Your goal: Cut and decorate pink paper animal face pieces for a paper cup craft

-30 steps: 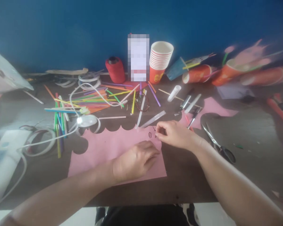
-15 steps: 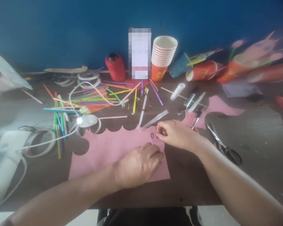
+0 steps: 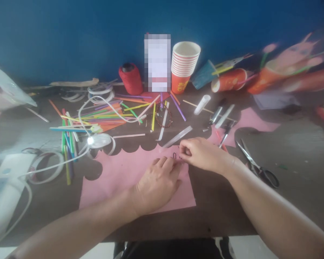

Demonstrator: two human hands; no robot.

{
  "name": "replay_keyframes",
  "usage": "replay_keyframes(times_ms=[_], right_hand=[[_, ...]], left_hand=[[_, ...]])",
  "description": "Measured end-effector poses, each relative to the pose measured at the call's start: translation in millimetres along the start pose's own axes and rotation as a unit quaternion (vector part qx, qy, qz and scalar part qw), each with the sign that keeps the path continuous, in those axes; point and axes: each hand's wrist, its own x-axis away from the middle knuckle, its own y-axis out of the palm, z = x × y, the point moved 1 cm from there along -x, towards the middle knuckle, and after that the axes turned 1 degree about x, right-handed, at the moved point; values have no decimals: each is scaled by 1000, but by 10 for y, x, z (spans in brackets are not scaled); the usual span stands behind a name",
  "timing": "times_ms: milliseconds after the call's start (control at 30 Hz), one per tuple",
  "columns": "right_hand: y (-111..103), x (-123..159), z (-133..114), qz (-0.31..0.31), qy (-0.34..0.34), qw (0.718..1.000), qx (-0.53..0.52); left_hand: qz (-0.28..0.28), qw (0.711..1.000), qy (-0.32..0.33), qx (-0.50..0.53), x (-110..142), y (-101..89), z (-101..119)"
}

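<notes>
A sheet of pink paper (image 3: 124,171) with a scalloped far edge lies on the table in front of me. My left hand (image 3: 159,183) is on its right part, fingers bent and closed at a slightly raised bit of the pink paper. Close by, my right hand (image 3: 198,154) hangs over the paper's right edge, thumb and forefinger pinched together. What sits in that pinch is hidden. Small black loops (image 3: 174,155) show on the paper beside the fingertips, partly covered by my hands.
Scissors (image 3: 255,163) lie to the right, near a pink paper offcut (image 3: 255,120) and pens. Colored straws (image 3: 105,115) spread at left behind a white cable. Stacked paper cups (image 3: 185,66), a red thread spool (image 3: 131,80) and a blurred-out upright panel (image 3: 158,63) stand behind. A power strip (image 3: 5,190) is far left.
My left hand has moved up the paper toward my right fingertips, and its fingers have reached the paper near the black loops. My right hand keeps its pinch in nearly the same place.
</notes>
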Motion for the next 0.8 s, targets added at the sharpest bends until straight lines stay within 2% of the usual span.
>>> replay_keyframes(times_ms=[800], right_hand=[[6,-23,15,-10,6,1000,8]], left_hand=[[-27,999,-23,-9,-48,23,-3]])
